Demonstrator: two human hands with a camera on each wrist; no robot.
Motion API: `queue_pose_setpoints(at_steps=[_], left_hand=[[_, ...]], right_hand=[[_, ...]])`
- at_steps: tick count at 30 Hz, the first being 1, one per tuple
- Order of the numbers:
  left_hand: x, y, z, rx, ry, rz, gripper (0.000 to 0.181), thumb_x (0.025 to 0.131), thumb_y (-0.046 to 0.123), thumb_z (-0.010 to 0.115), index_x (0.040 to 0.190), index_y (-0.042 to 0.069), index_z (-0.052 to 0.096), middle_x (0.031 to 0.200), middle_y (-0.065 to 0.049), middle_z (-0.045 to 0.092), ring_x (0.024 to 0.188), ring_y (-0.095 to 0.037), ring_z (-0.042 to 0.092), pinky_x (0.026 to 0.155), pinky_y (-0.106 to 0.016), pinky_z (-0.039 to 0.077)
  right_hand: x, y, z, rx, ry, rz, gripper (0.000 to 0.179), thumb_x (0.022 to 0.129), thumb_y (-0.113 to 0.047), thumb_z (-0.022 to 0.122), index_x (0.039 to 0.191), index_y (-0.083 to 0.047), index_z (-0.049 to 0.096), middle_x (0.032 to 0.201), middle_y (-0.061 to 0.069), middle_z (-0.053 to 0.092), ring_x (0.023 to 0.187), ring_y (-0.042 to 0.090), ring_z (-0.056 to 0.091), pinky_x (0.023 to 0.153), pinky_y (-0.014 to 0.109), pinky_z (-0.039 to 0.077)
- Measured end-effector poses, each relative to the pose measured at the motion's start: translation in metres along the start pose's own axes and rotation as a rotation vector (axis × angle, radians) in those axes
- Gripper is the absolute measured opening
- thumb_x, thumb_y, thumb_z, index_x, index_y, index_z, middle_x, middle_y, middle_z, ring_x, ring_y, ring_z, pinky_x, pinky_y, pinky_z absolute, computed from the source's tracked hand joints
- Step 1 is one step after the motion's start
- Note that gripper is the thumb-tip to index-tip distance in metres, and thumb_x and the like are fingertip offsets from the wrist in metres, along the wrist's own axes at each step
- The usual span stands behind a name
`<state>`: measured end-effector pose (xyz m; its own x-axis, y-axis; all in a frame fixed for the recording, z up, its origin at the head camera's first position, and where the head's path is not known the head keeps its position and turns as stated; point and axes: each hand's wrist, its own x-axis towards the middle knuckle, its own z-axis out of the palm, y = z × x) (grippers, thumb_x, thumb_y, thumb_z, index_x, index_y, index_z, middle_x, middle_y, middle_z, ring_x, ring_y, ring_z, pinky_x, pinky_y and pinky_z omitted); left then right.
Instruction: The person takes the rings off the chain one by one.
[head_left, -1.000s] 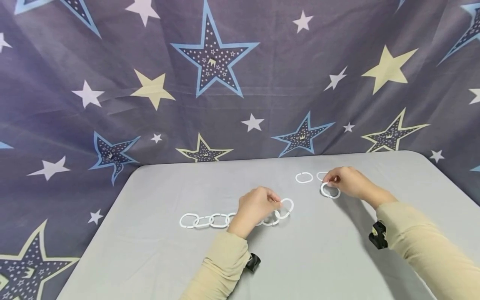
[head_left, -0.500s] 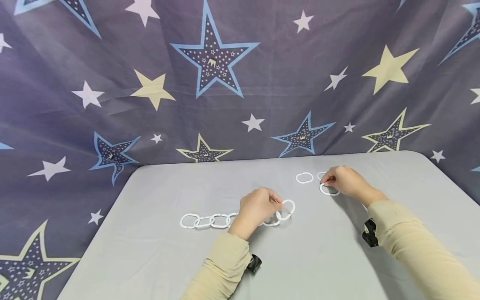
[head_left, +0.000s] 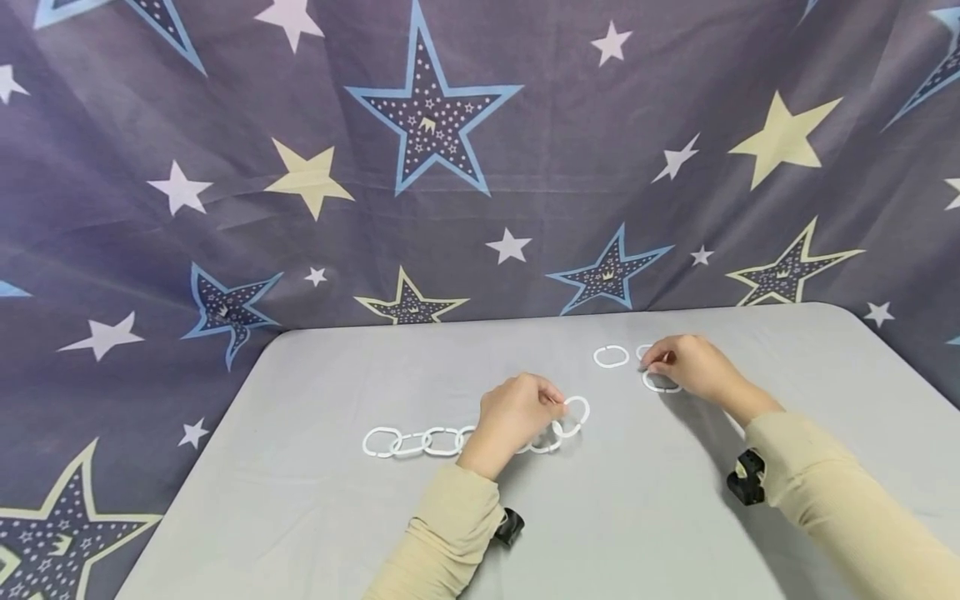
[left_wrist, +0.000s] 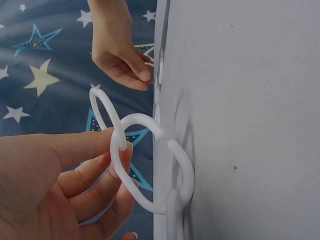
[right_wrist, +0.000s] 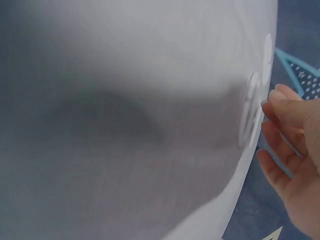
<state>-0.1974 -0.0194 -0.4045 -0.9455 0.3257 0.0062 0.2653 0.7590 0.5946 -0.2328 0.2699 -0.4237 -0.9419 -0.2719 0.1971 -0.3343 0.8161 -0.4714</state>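
Note:
A chain of white plastic rings (head_left: 420,441) lies across the middle of the grey table (head_left: 315,517). My left hand (head_left: 558,407) pinches the chain near its right end, and the end ring (head_left: 576,410) stands raised past my fingertips. In the left wrist view my left hand (left_wrist: 119,146) holds a link between thumb and forefinger, with the end ring (left_wrist: 102,107) standing up and the open-ended link (left_wrist: 182,170) curving to the table. My right hand (head_left: 654,361) is curled over a loose ring (head_left: 660,385) lying flat, its fingertips on the ring's far edge. The right wrist view is blurred; my right hand (right_wrist: 272,107) is beside the rings.
Another loose ring (head_left: 611,356) lies just left of my right hand, and a third ring (head_left: 642,350) peeks out behind the fingers. A star-patterned cloth (head_left: 450,167) hangs behind the table and drapes around it. Black wrist mounts (head_left: 744,487) sit under both sleeves.
The loose ring under my right hand, tilted up a second ago, now lies flat on the table. My left hand and the chain have hardly moved.

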Motion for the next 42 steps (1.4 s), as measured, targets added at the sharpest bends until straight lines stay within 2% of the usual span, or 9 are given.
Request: queue_pose_setpoints(at_steps=[5,8,14,18,32,42], left_hand=[[0.000,0.000,0.000,0.000,0.006,0.002,0.005,0.085,0.031,0.077,0.087,0.027,0.077,0.075,0.019,0.066,0.067,-0.001,0.056,0.072,-0.033,0.044],[0.000,0.000,-0.002,-0.001,0.003,-0.001,0.005,0.086,0.031,0.077,0.088,0.027,0.077,0.075,0.018,0.066,0.067,-0.002,0.057,0.072,-0.033,0.044],[0.001,-0.001,-0.005,-0.015,0.012,-0.014,0.004,0.086,0.030,0.076,0.088,0.027,0.077,0.076,0.017,0.067,0.068,-0.004,0.057,0.074,-0.035,0.043],[0.001,-0.002,-0.005,-0.014,0.016,-0.013,0.004,0.086,0.030,0.076,0.088,0.026,0.078,0.076,0.017,0.067,0.068,-0.004,0.057,0.074,-0.035,0.043],[0.002,-0.003,-0.009,-0.019,0.008,-0.006,0.006,0.086,0.031,0.076,0.089,0.026,0.077,0.077,0.016,0.067,0.068,-0.005,0.057,0.073,-0.035,0.043],[0.001,-0.007,-0.018,-0.026,-0.004,-0.001,0.008,0.087,0.033,0.075,0.090,0.027,0.077,0.079,0.017,0.069,0.072,-0.004,0.059,0.075,-0.037,0.044]], right_hand=[[-0.005,-0.011,0.000,0.112,0.024,0.027,0.007,0.084,0.001,0.073,0.091,0.000,0.074,0.082,0.008,0.072,0.072,0.016,0.058,0.066,0.030,0.046],[-0.008,-0.018,0.002,0.165,0.027,0.037,0.007,0.085,0.001,0.073,0.092,0.003,0.074,0.084,0.010,0.072,0.073,0.015,0.060,0.066,0.026,0.047],[-0.019,-0.037,0.003,0.222,0.025,0.101,0.010,0.087,-0.003,0.072,0.096,0.002,0.074,0.088,0.010,0.073,0.076,0.015,0.064,0.070,0.024,0.050],[-0.028,-0.051,0.005,0.276,0.014,0.116,0.012,0.087,-0.004,0.072,0.097,0.003,0.074,0.089,0.010,0.073,0.079,0.016,0.065,0.071,0.023,0.050],[-0.046,-0.093,0.031,0.468,-0.030,0.152,0.015,0.087,-0.006,0.073,0.099,0.004,0.073,0.087,0.009,0.073,0.076,0.018,0.064,0.066,0.024,0.051],[-0.037,-0.106,0.057,0.653,-0.069,0.177,0.018,0.088,-0.004,0.071,0.100,0.009,0.070,0.086,0.017,0.072,0.070,0.023,0.065,0.060,0.030,0.055]])
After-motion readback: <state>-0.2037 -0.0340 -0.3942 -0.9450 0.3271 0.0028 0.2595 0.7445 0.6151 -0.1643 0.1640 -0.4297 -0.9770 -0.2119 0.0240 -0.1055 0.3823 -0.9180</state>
